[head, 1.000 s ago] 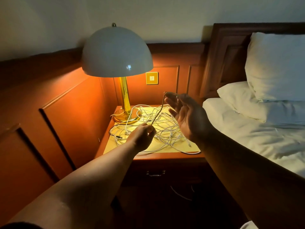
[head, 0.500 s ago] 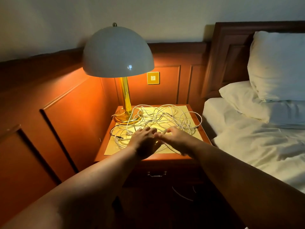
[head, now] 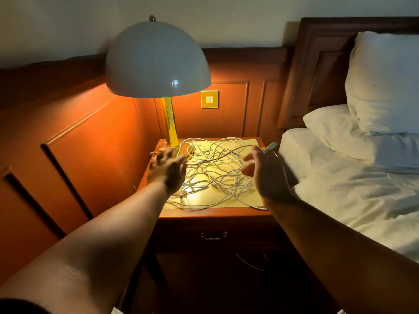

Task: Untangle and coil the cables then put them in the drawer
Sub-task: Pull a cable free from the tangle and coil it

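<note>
A tangle of white cables (head: 217, 168) lies spread over the lit top of the wooden nightstand (head: 215, 215). My left hand (head: 167, 171) hovers over the left side of the tangle near the lamp base, fingers spread and holding nothing. My right hand (head: 266, 175) is at the right edge of the tangle, and a cable's plug end (head: 271, 147) sticks up from between its fingertips, pinched there. The drawer (head: 238, 241), with a metal handle (head: 213, 236), is closed in the nightstand front below the cables.
A domed lamp (head: 156, 60) on a brass stem stands at the nightstand's back left. Wood panelling runs along the left and behind, with a wall switch (head: 209, 99). The bed (head: 362, 196) with pillows (head: 383, 82) borders the right. A cable loop (head: 249, 264) hangs below the drawer.
Both hands were together at the front middle of the tangle. They have moved apart: the left toward the lamp base, the right out to the right edge with a plug end.
</note>
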Demonstrator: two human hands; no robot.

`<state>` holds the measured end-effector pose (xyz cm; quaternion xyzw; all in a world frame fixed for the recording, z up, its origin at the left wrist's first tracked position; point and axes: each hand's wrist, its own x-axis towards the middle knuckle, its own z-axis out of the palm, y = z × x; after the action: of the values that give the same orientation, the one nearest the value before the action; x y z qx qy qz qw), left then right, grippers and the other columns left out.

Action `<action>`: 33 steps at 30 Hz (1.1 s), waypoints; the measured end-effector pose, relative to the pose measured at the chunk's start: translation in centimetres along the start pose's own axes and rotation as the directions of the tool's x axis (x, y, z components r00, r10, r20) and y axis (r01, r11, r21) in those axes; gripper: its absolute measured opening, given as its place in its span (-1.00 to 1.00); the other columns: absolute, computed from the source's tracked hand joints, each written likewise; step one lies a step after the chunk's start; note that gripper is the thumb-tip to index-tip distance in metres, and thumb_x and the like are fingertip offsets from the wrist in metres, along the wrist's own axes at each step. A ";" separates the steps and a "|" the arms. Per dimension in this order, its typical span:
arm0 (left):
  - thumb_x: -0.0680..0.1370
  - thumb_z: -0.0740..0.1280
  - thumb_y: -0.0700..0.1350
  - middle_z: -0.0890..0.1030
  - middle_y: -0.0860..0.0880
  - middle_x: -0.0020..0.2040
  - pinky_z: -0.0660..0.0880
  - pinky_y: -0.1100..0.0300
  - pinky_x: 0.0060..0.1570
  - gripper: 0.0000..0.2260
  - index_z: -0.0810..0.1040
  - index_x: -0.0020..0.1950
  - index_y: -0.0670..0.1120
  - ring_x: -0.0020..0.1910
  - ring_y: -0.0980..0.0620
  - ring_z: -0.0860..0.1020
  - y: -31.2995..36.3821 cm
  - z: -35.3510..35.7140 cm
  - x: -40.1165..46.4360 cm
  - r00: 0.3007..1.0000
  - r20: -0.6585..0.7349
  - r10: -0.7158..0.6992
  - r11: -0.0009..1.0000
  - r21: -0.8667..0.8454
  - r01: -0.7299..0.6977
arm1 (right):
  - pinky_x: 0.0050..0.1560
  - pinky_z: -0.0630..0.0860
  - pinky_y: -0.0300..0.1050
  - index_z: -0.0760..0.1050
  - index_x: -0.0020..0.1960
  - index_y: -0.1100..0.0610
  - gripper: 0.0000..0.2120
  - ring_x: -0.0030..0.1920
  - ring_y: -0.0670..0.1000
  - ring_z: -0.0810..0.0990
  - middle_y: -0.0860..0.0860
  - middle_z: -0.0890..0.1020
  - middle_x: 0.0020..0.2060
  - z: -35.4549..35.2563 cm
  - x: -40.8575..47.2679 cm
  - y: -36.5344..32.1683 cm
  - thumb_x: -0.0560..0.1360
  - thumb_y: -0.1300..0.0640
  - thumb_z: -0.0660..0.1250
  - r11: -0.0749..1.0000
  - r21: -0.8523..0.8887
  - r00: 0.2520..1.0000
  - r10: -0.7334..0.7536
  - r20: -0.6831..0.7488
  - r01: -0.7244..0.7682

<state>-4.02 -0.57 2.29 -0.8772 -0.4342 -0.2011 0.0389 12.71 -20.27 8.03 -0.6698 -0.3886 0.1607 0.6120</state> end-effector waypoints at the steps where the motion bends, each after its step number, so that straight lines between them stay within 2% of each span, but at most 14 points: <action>1: 0.63 0.21 0.05 0.32 -0.10 0.48 0.31 -0.11 0.32 -0.76 0.52 0.26 0.07 0.46 -0.20 0.25 -0.1 -0.2 0.3 0.999 0.005 -0.032 0.999 -0.029 0.032 | 0.11 0.57 -0.07 0.55 0.04 0.10 -0.70 0.00 -0.01 0.63 -0.02 0.65 -0.06 0.3 0.1 -0.3 0.68 0.01 0.08 0.988 0.148 0.999 0.050 0.006 -0.050; 3: 0.64 0.23 -0.01 0.41 -0.09 0.41 0.44 -0.06 0.21 -0.80 0.54 0.22 0.02 0.36 -0.18 0.39 -0.1 -0.5 0.8 0.999 0.007 -0.035 0.990 -0.138 0.036 | 0.33 0.44 0.03 0.52 0.07 -0.01 -0.74 0.18 -0.01 0.57 -0.10 0.63 0.06 1.0 0.3 -1.1 0.69 0.00 0.06 0.856 0.475 0.979 0.183 0.084 -0.201; 5: 0.63 0.25 -0.09 0.51 -0.07 0.29 0.52 -0.03 0.11 -0.85 0.57 0.15 -0.03 0.24 -0.14 0.49 0.1 -0.5 0.8 0.999 0.022 0.050 0.977 -0.210 -0.044 | 0.42 0.31 0.11 0.46 0.13 0.00 -0.81 0.25 0.05 0.55 -0.01 0.65 0.14 1.3 0.3 -1.9 0.68 0.00 0.09 0.646 0.698 0.949 0.260 0.179 -0.308; 6: 0.63 0.27 -0.12 0.56 -0.06 0.23 0.54 -0.01 0.05 -0.86 0.58 0.14 -0.04 0.17 -0.12 0.53 0.3 -0.3 0.5 0.993 0.037 0.114 0.974 -0.200 -0.104 | 0.42 0.29 0.15 0.42 0.13 0.03 -0.84 0.25 0.09 0.57 0.06 0.67 0.13 1.3 0.2 -2.3 0.67 0.01 0.11 0.549 0.762 0.935 0.279 0.220 -0.343; 8: 0.61 0.30 -0.14 0.61 -0.03 0.13 0.55 0.05 -0.02 -0.85 0.60 0.15 -0.02 0.08 -0.08 0.56 0.8 0.2 0.0 0.973 0.078 0.219 0.964 -0.170 -0.204 | 0.38 0.36 0.18 0.40 0.09 0.10 -0.83 0.15 0.16 0.64 0.16 0.71 -0.02 1.3 0.1 -3.1 0.67 0.02 0.13 0.491 0.788 0.924 0.278 0.263 -0.372; 10: 0.61 0.30 -0.12 0.62 -0.01 0.09 0.51 0.12 -0.09 -0.85 0.60 0.15 0.01 0.03 -0.06 0.57 1.4 0.6 -0.4 0.958 0.108 0.265 0.953 -0.180 -0.244 | 0.22 0.52 0.17 0.39 -0.04 0.17 -0.74 -0.11 0.10 0.69 0.14 0.66 -0.25 1.4 -0.1 -3.3 0.68 0.01 0.11 0.534 0.739 0.912 0.271 0.310 -0.410; 12: 0.62 0.29 -0.08 0.63 0.00 0.08 0.51 0.15 -0.13 -0.86 0.59 0.15 0.02 0.00 -0.04 0.57 1.8 1.0 -0.7 0.954 0.103 0.282 0.949 -0.176 -0.262 | -0.15 0.57 -0.03 0.36 -0.12 0.17 -0.70 -0.41 -0.04 0.49 0.07 0.46 -0.36 1.7 0.0 -3.2 0.67 -0.01 0.11 0.601 0.652 0.887 0.317 0.337 -0.463; 15: 0.63 0.28 -0.03 0.63 -0.03 0.05 0.55 0.13 -0.17 -0.84 0.61 0.13 -0.02 -0.04 -0.06 0.60 1.7 1.1 -0.7 0.964 0.039 0.261 0.959 -0.124 -0.255 | -0.52 0.27 -0.22 0.42 0.02 0.19 -0.78 -0.49 -0.10 0.26 0.00 0.33 -0.37 1.8 -0.1 -2.4 0.63 0.01 0.22 0.753 0.387 0.835 0.389 0.389 -0.532; 19: 0.66 0.21 0.03 0.62 -0.05 0.00 0.49 0.18 -0.32 -0.78 0.58 0.11 -0.05 -0.15 -0.08 0.61 1.3 0.6 0.1 0.975 -0.067 0.213 0.976 -0.036 -0.216 | -0.44 0.32 -0.23 0.39 0.25 0.23 -0.63 -0.32 -0.07 0.37 0.11 0.50 -0.08 1.8 -0.5 -1.4 0.55 0.05 0.36 0.915 -0.136 0.784 0.396 0.478 -0.379; 23: 0.67 0.17 0.05 0.66 0.02 -0.04 0.36 0.25 -0.41 -0.79 0.55 0.13 0.02 -0.21 -0.01 0.60 1.1 -0.1 0.8 0.978 -0.102 0.183 0.980 0.092 -0.174 | -0.13 0.44 -0.18 0.40 0.32 0.21 -0.53 -0.01 -0.01 0.50 0.06 0.52 0.03 2.2 -1.0 -0.9 0.50 0.08 0.44 0.864 -0.469 0.689 0.454 0.565 -0.185; 25: 0.67 0.18 0.06 0.66 0.02 -0.04 0.28 0.26 -0.42 -0.79 0.55 0.14 0.03 -0.21 0.01 0.58 1.0 -0.4 0.9 0.984 -0.092 0.154 0.983 0.116 -0.143 | 0.02 0.48 -0.09 0.46 0.25 0.22 -0.61 -0.01 0.01 0.56 0.07 0.58 -0.02 2.4 -1.1 -0.6 0.50 0.08 0.43 0.863 -0.485 0.660 0.446 0.605 -0.139; 27: 0.67 0.18 0.05 0.65 0.02 0.02 0.29 0.25 -0.40 -0.79 0.55 0.19 0.04 -0.12 0.00 0.60 0.7 -0.3 1.1 0.992 -0.080 0.099 0.990 0.104 -0.091 | 0.06 0.48 -0.06 0.49 0.15 0.18 -0.71 0.04 0.03 0.55 0.08 0.58 0.00 2.4 -1.0 -0.4 0.52 0.04 0.41 0.921 -0.374 0.740 0.323 0.590 -0.104; 30: 0.68 0.15 0.03 0.62 0.00 0.09 0.32 0.23 -0.37 -0.76 0.53 0.25 0.04 -0.07 -0.02 0.58 0.2 0.0 1.2 0.997 -0.074 0.006 0.998 0.057 -0.002 | -0.07 0.43 -0.28 0.41 -0.03 0.09 -0.83 -0.02 -0.12 0.52 -0.02 0.56 -0.04 1.9 -0.8 -0.2 0.60 -0.01 0.27 0.988 -0.154 0.883 0.098 0.459 -0.030; 33: 0.68 0.15 0.02 0.61 0.00 0.14 0.32 0.23 -0.36 -0.75 0.51 0.30 0.04 -0.04 -0.02 0.56 0.1 0.6 1.2 0.999 -0.032 -0.043 0.999 0.018 0.044 | -0.25 0.45 -0.36 0.40 -0.05 0.10 -0.79 -0.27 -0.20 0.52 -0.07 0.53 -0.20 1.6 -1.0 -0.1 0.64 -0.03 0.18 1.000 -0.014 0.944 -0.001 0.330 0.006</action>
<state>-3.10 0.45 2.22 -0.8638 -0.4545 -0.2117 0.0498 10.90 -19.85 7.55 -0.6371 -0.4880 0.2664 0.5338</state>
